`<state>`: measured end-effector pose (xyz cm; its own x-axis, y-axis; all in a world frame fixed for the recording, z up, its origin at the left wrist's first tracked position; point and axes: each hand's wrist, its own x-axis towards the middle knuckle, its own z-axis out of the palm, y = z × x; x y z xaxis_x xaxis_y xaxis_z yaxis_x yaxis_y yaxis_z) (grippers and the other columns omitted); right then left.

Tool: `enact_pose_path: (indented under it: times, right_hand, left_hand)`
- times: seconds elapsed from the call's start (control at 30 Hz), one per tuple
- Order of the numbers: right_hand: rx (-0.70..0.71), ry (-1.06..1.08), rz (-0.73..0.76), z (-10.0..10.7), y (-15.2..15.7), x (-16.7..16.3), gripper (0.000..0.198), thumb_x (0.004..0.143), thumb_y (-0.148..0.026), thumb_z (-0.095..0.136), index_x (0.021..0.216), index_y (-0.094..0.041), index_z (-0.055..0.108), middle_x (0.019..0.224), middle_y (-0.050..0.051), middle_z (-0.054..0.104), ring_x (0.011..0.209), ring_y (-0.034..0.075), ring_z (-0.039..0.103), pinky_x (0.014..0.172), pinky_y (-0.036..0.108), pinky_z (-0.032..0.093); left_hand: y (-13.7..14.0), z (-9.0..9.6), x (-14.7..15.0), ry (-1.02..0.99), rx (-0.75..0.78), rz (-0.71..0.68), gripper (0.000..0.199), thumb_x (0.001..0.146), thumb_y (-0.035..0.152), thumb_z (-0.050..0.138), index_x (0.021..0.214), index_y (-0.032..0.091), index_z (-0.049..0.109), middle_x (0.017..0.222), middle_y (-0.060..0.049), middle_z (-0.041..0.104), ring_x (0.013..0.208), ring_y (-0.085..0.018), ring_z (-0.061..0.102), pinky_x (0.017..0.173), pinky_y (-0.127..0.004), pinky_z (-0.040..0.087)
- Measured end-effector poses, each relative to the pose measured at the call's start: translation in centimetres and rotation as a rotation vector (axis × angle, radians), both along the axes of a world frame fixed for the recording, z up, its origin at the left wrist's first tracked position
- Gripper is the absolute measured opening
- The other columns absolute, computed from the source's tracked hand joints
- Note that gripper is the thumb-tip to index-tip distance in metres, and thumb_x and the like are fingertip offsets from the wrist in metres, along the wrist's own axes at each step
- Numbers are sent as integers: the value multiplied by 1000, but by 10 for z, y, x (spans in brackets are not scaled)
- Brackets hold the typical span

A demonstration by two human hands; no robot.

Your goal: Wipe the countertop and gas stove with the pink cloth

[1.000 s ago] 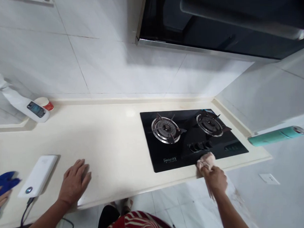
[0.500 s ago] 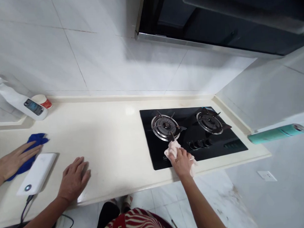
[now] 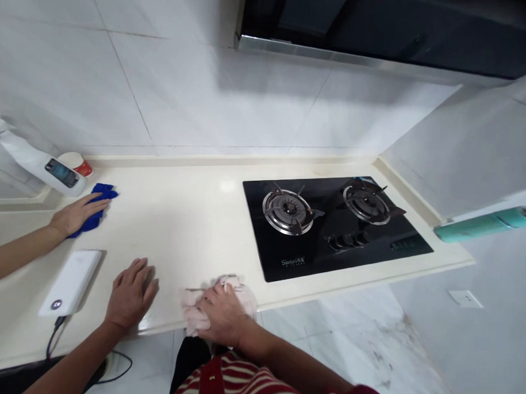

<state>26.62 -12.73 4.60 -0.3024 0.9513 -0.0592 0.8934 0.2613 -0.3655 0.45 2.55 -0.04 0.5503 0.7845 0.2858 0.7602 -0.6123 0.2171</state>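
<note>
Cloth (image 3: 246, 298) in hand, a person leans over the front edge of a pale worktop (image 3: 181, 223). The pink cloth lies on the stretch between the resting left hand and a black two-burner hob (image 3: 317, 258), and appears to lap over the edge nearest the body.

The right hand (image 3: 224, 313) bears down from above, its grip closed over the bunched cloth, with folds spilling out on both sides; how tightly it squeezes cannot be told. The left hand (image 3: 128, 296) rests palm down, fingers slightly bent and loosely together, with nothing visible in its grip.

Good wiping here would seem to call for a flatter cloth, opened beneath the whole palm so that the folds do not skip over patches of surface. Even pressure, long overlapping strokes along the edge, and a turn of the cloth to a clean face should serve better than quick dabs. The left palm looks well placed as a brace, though it covers a patch that would need its own pass.

Care is also due around the white power bank (image 3: 71, 284), just beyond the left hand, and its cable (image 3: 52, 336): a damp cloth should stay clear of both. Farther left, a co-worker's hand (image 3: 76, 218) presses a blue cloth (image 3: 103, 192) near a spray bottle (image 3: 41, 164).
</note>
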Motion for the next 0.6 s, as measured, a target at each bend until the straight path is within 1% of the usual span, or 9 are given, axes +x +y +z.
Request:
enact_pose_path:
  times: [0.07, 0.13, 0.17, 0.27, 0.37, 0.43, 0.53, 0.57, 0.6]
  right_hand:
    - [-7, 8, 52, -1, 1, -5, 57, 79, -64, 70, 119, -23, 61, 119, 8, 61, 112, 31, 48, 100, 55, 38]
    - [-8, 18, 8, -6, -8, 6, 55, 79, -63, 71, 117, -24, 61, 118, 7, 62, 110, 31, 49, 100, 54, 37]
    - [-6, 18, -52, -9, -16, 19, 54, 78, -62, 72, 116, -25, 62, 118, 7, 62, 109, 30, 49, 99, 53, 37]
    - [39, -32, -328, -23, -52, 79, 47, 77, -52, 74, 114, -24, 64, 117, 8, 63, 107, 30, 50, 96, 50, 38]
    - [138, -136, -550, -35, -94, 161, 41, 79, -48, 66, 109, -20, 66, 111, 11, 63, 105, 31, 52, 93, 48, 39]
    - [162, -229, -755, -38, -119, 217, 40, 82, -47, 57, 106, -17, 67, 111, 14, 62, 109, 33, 51, 90, 47, 41]
    - [82, -408, -1233, -28, -153, 291, 48, 86, -53, 46, 105, -15, 68, 113, 20, 61, 107, 36, 54, 82, 48, 45]
    - [46, -434, -1377, -21, -163, 310, 52, 87, -57, 42, 105, -16, 69, 109, 21, 63, 100, 36, 57, 77, 47, 46]
    - [28, -446, -1456, -14, -172, 325, 56, 89, -58, 38, 104, -14, 70, 101, 22, 64, 90, 35, 60, 72, 47, 46]
  left_hand:
    - [0, 0, 0, 6, 2, -2, 41, 97, 42, 40, 125, 18, 57, 146, -17, 52, 140, -33, 44, 111, -51, 34]
    - [-1, -1, 0, 13, 1, 0, 40, 97, 43, 40, 125, 19, 56, 147, -17, 52, 141, -32, 43, 111, -50, 33]
    - [-1, -1, 1, 14, 0, 2, 40, 98, 43, 39, 125, 20, 55, 147, -16, 51, 141, -32, 43, 111, -50, 33]
    - [-1, -1, 1, 14, -13, 8, 39, 98, 44, 39, 125, 20, 54, 148, -16, 51, 142, -31, 42, 110, -50, 33]
    - [0, 0, 1, 10, -31, 13, 40, 97, 45, 38, 124, 20, 55, 147, -16, 51, 142, -32, 42, 110, -50, 33]
    - [0, 0, 1, 12, -35, 10, 41, 97, 46, 38, 123, 19, 55, 147, -16, 52, 141, -32, 43, 110, -51, 33]
    - [1, 0, 1, 10, -16, 2, 42, 98, 46, 38, 123, 18, 56, 146, -17, 53, 141, -33, 43, 109, -50, 34]
    - [1, -1, 0, 5, -8, 6, 41, 98, 45, 38, 122, 18, 57, 145, -17, 54, 140, -33, 44, 109, -50, 34]
    - [1, -1, 0, 1, -4, 10, 41, 98, 45, 38, 122, 19, 57, 145, -16, 54, 140, -32, 44, 109, -50, 35]
